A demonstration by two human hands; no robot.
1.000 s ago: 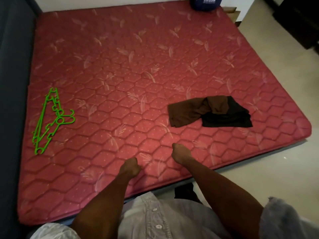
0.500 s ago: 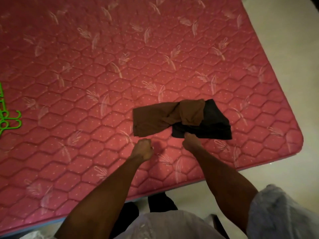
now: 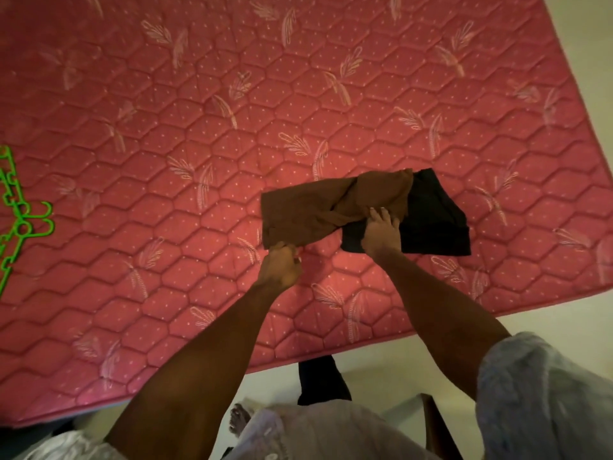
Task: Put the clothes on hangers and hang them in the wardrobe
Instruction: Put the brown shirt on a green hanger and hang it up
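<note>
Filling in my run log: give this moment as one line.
left hand pinches brown garment corner | right hand rests on both garments | black garment beneath | green hangers untouched

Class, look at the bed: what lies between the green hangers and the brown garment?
In the head view, only bare pink mattress lies between the green hangers at the left edge and the brown garment; nothing else rests on that stretch.

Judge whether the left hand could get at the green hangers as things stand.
Probably not yet: the left hand pinches the brown garment, and the green hangers lie far off at the mattress's left edge.
</note>
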